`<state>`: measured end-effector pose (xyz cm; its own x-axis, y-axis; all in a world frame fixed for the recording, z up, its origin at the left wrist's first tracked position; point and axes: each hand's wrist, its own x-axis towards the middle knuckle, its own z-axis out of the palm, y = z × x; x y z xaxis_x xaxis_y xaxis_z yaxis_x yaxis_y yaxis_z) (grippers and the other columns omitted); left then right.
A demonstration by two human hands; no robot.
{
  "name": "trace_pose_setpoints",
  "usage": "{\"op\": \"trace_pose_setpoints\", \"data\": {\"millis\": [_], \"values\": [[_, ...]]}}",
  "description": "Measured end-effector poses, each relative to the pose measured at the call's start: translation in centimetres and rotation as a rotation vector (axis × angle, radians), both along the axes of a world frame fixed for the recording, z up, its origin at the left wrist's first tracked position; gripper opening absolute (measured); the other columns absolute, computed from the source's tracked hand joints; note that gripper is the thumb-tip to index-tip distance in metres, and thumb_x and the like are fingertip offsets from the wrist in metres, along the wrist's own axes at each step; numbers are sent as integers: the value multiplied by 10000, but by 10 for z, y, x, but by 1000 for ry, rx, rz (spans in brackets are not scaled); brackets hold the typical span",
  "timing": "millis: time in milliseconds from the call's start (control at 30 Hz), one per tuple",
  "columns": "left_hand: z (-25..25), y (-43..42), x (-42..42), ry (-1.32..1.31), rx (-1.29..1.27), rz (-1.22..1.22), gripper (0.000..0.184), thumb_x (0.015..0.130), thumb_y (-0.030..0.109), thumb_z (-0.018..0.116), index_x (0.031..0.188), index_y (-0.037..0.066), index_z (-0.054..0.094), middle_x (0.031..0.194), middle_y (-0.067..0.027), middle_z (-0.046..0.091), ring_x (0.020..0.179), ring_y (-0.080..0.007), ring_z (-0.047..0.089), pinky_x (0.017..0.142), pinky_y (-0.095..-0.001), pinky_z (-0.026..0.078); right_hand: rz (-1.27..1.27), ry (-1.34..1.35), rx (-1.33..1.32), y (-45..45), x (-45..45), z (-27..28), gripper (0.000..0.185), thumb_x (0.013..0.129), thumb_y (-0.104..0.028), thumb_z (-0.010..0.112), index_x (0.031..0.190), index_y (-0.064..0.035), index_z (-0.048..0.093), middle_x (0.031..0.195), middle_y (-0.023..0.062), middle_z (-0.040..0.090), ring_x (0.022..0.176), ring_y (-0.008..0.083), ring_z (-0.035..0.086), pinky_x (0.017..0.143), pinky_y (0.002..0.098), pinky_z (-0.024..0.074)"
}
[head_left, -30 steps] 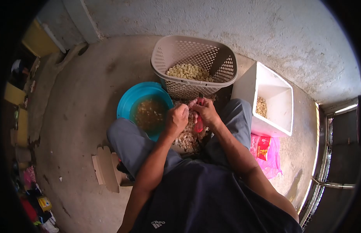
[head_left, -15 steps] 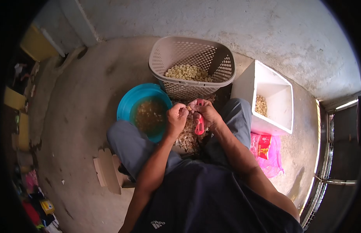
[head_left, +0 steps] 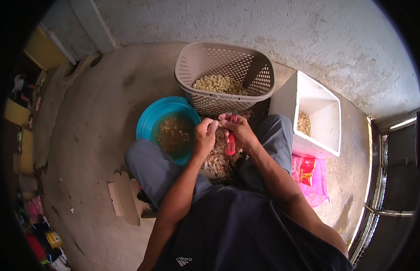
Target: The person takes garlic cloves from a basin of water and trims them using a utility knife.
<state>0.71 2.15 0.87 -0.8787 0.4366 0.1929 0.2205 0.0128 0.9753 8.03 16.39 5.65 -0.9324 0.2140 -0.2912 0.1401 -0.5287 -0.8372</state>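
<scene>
My right hand (head_left: 239, 131) is closed around a red cutter (head_left: 231, 145), its dark end pointing away from me. A small pale piece (head_left: 220, 123) shows between the fingertips of both hands. My left hand (head_left: 205, 137) is closed in a pinch beside it; what it grips is too small to name. Below the hands lies a heap of brown peelings (head_left: 219, 159). A blue basin (head_left: 145, 118) of cloudy water with pale pieces stands to the left. Beyond the hands, a perforated basket (head_left: 228, 96) holds many peeled pale cloves (head_left: 219, 84).
A white foam box (head_left: 319, 143) with some pale pieces in it is on the right, a pink mesh bag (head_left: 316, 187) near it. Flattened cardboard (head_left: 125, 198) lies by my left knee. A wall (head_left: 246, 22) rises behind the basket. Assorted items line the far left.
Both hands stay close together, with small finger movements. The small piece between the fingertips shows less than half a second ago, and the red cutter has tilted slightly.
</scene>
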Motion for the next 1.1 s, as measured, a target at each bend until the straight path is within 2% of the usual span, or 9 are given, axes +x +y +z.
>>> {"op": "trace_pose_setpoints", "data": {"millis": [167,233,367,433,533,633,833,1033,1100], "values": [[3,1,2,-1,-17,59,206,986,158,625,889,-24,633,687,-105,579,640,-167,540,610,-360,453,63,55,565,-3,1,0,196,951,-132,715,1057,0,617,767,34,613,541,82,531,449,241,442],[-1,1,3,-140,-7,27,200,985,151,619,891,-26,631,700,-117,589,647,-177,554,617,-364,457,105,4,428,2,1,1,194,948,-139,721,1045,2,632,782,36,623,550,81,536,450,236,442],[-1,0,2,-79,-29,45,191,979,145,620,897,-26,635,713,-116,602,659,-180,565,627,-365,464,20,33,8,5,0,1,185,956,-147,710,1042,8,658,786,30,629,562,76,542,443,225,431],[0,-2,-2,46,-67,69,184,977,146,624,912,-25,645,716,-108,608,662,-180,568,630,-364,466,40,60,-34,10,-1,-2,187,968,-141,688,1071,13,660,784,31,633,567,77,546,448,225,440],[7,-4,-3,-14,-47,-24,201,983,175,635,969,-22,671,729,-111,626,665,-162,575,631,-345,472,73,71,-78,18,0,-7,198,981,-136,664,1104,19,664,781,32,635,575,81,553,456,228,456],[20,-5,3,-258,-44,-96,209,984,188,653,1018,-16,689,750,-102,657,672,-144,591,635,-324,480,78,40,-83,20,0,-8,206,984,-140,658,1111,21,669,763,27,627,574,88,553,459,236,469],[-1,5,4,19,49,-41,178,973,151,674,1036,-16,690,698,-6,607,642,-91,561,590,-282,452,29,29,-76,14,-3,-8,200,998,-155,641,1100,12,680,722,23,610,547,94,533,436,249,465],[19,-3,6,-459,111,-135,158,973,130,655,974,-27,666,700,39,585,615,-69,533,558,-260,429,18,45,-115,4,-5,-13,232,1029,-189,599,1116,16,664,724,20,600,531,94,523,435,256,454],[14,-2,5,-462,133,-95,150,958,117,657,951,-33,658,687,24,574,612,-79,533,554,-277,434,-28,25,-128,-4,-7,-10,219,1023,-179,611,1100,15,678,739,23,614,539,91,519,422,245,451]]}}
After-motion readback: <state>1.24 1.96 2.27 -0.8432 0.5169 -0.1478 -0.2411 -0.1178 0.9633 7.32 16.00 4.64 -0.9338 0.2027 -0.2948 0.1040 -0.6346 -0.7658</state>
